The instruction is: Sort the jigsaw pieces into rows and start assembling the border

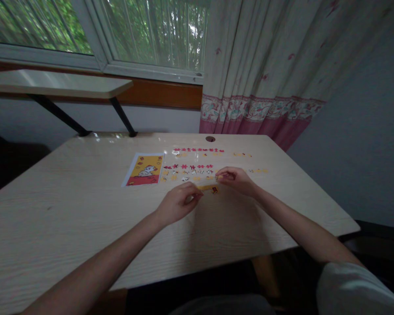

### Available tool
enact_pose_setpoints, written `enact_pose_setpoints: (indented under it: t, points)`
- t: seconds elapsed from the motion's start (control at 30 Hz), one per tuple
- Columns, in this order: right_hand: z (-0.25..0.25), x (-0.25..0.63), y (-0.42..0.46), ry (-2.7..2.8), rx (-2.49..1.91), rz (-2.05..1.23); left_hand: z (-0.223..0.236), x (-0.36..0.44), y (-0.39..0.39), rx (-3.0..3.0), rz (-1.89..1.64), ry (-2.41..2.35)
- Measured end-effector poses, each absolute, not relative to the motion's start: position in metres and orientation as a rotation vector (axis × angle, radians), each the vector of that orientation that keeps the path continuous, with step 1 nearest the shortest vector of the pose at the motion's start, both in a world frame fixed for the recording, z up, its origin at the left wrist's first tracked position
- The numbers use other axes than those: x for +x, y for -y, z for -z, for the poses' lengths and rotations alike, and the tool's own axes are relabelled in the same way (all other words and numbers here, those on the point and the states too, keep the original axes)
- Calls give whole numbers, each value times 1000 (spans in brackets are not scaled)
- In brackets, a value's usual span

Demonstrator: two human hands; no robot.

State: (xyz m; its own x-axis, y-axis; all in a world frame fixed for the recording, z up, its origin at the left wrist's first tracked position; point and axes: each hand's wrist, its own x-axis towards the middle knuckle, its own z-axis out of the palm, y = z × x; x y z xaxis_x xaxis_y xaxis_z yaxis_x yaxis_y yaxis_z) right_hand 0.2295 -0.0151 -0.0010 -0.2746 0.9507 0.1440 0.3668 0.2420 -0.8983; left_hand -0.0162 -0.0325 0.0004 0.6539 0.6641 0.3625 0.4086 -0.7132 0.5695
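Jigsaw puzzle pieces lie in loose rows on the table, among them red pieces point(198, 149) at the back and yellow and white ones nearer. My left hand point(180, 201) rests low over the table, its thumb and fingers closed at the left end of a short joined strip of yellow puzzle pieces point(206, 187). A dark-patterned piece point(214, 190) sits at the strip's right end. Just beyond, my right hand point(234, 178) pinches at a yellow puzzle piece point(217, 176) beside the nearest row. Fingers partly hide what each hand touches.
A printed picture sheet point(144, 169) with a white cartoon animal on yellow and red lies left of the pieces. A raised shelf point(59, 85) on black legs stands at the back left. Near the table's point(68, 218) back edge is a round cable hole point(210, 139). Curtains hang behind.
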Motion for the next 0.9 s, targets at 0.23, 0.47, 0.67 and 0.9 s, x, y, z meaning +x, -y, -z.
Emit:
enact_pose_setpoints:
  t: [0.23, 0.47, 0.67, 0.9]
  points:
    - [-1, 185, 47, 1645, -1171, -1041, 0, -7, 33, 2071, -887, -996]
    - [1, 182, 48, 1578, -1121, -1181, 4, -4, 33, 2031, -911, -1003]
    - [-1, 183, 54, 1735, -1177, -1054, 9, -4, 30, 1910, -891, -962]
    - [-12, 187, 62, 1883, -1237, -682, 3, -7, 25, 1674, -886, -890]
